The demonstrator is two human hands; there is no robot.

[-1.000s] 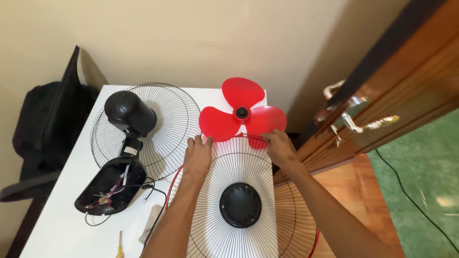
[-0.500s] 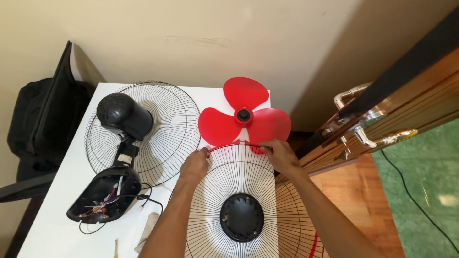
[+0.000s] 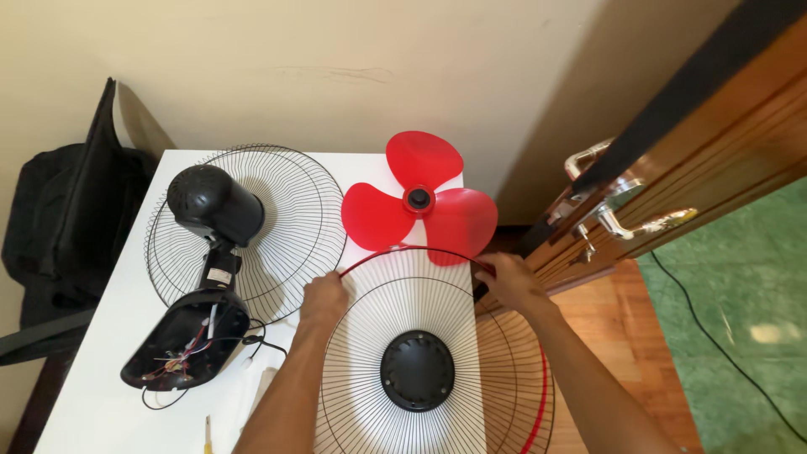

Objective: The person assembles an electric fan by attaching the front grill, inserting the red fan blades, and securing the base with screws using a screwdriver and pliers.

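A round wire fan grille (image 3: 395, 294) with a black centre cap (image 3: 417, 370) and a red rim band lies before me, overhanging the white table (image 3: 92, 395). My left hand (image 3: 324, 298) grips its rim at the upper left. My right hand (image 3: 513, 282) grips the rim at the upper right. Just beyond the grille lies a red three-bladed fan propeller (image 3: 418, 202). To the left, a black fan motor housing (image 3: 213, 204) rests on a second wire grille (image 3: 286, 219).
An opened black fan base (image 3: 185, 340) with exposed wires lies at the table's left front. A screwdriver tip (image 3: 207, 433) shows at the bottom edge. A black bag and chair (image 3: 59, 227) stand on the left, a wooden door with metal handles (image 3: 622, 219) on the right.
The front grille has come toward me, away from the red propeller. Both hands moved with it, keeping hold of its upper rim.
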